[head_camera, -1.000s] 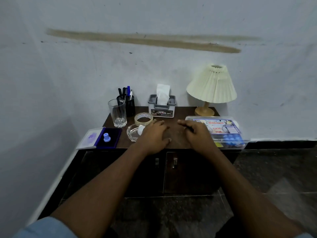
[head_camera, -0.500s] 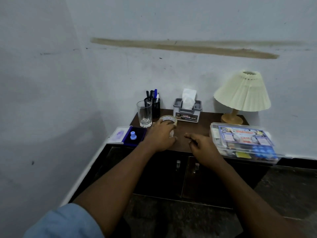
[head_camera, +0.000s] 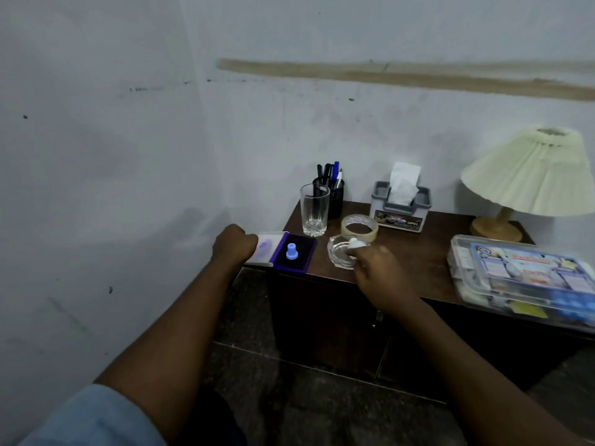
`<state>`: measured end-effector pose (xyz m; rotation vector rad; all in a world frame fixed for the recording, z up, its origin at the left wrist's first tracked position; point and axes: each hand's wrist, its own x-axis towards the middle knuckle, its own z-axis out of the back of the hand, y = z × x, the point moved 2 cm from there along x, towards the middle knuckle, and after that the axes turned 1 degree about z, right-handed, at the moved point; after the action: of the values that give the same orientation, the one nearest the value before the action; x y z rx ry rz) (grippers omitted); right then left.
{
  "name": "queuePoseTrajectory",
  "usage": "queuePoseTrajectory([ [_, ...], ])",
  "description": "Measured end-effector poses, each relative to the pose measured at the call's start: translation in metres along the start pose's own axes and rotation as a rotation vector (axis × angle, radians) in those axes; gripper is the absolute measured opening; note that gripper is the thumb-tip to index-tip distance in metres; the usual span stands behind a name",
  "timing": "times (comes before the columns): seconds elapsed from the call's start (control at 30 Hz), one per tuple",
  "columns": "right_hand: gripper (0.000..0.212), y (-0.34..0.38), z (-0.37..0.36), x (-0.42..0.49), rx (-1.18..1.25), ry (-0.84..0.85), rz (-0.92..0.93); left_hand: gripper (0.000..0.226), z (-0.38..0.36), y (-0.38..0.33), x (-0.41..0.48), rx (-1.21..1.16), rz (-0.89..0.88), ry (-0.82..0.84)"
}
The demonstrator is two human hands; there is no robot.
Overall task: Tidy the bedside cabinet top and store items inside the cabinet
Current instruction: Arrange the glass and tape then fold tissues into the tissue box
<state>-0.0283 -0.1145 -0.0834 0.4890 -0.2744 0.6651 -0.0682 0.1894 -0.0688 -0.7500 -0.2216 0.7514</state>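
The dark wooden bedside cabinet (head_camera: pixel 415 268) stands against the wall with its doors closed. At its left end lies an open blue stamp pad (head_camera: pixel 294 254) with a small blue stamper on it and its white lid (head_camera: pixel 265 249) folded out to the left. My left hand (head_camera: pixel 233 244) is curled at the lid's left edge and seems to grip it. My right hand (head_camera: pixel 376 272) reaches to the glass ashtray (head_camera: pixel 341 254) and its fingertips pinch the near rim beside a small white object (head_camera: pixel 355 242) in the ashtray.
Behind the ashtray are a tape roll (head_camera: pixel 359 225), a drinking glass (head_camera: pixel 314 209), a black pen holder (head_camera: pixel 333 191) and a grey tissue box (head_camera: pixel 401 204). A cream lamp (head_camera: pixel 524 175) and a clear plastic first-aid box (head_camera: pixel 524 278) fill the right end. The wall is close on the left.
My view has swung left and closer. My left hand left the tape roll and moved left to the stamp pad lid. My right hand moved left to the ashtray.
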Motion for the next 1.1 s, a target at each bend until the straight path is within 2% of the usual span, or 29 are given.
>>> queuePoseTrajectory([
  [0.1,0.033,0.04,-0.024,0.027,-0.064,0.04,0.127,0.044,0.0,0.016,0.006,-0.301,0.196,0.16],
  [0.2,0.034,0.069,-0.045,0.058,-0.107,0.054,0.159,0.041,0.001,0.014,0.004,-0.437,0.26,0.251],
  [0.37,0.02,0.075,-0.063,0.077,-0.187,0.106,0.082,0.017,0.011,0.001,-0.003,-0.516,0.176,0.154],
  [0.47,0.015,0.068,-0.06,0.075,-0.044,0.076,0.04,0.006,0.014,-0.007,-0.007,-0.547,0.072,0.085],
  [0.57,0.016,0.053,-0.042,0.078,0.146,-0.086,-0.053,0.008,0.01,-0.016,-0.015,-0.613,-0.007,0.121],
  [0.63,0.021,0.042,-0.028,0.08,0.256,-0.161,-0.143,0.011,0.003,-0.022,-0.019,-0.584,-0.06,0.196],
  [0.73,0.023,0.032,-0.02,0.078,0.281,-0.214,-0.219,0.014,-0.009,-0.028,-0.024,-0.491,-0.149,0.295],
  [0.77,0.022,0.031,-0.02,0.078,0.281,-0.221,-0.223,0.015,-0.011,-0.028,-0.024,-0.409,-0.199,0.301],
  [0.9,0.022,0.034,-0.027,0.075,0.25,-0.2,-0.181,0.024,-0.018,-0.027,-0.024,0.165,-0.47,0.269],
  [1.1,0.023,0.048,-0.049,0.078,0.103,-0.06,-0.02,0.037,-0.02,-0.026,-0.021,0.229,-0.507,0.232],
])
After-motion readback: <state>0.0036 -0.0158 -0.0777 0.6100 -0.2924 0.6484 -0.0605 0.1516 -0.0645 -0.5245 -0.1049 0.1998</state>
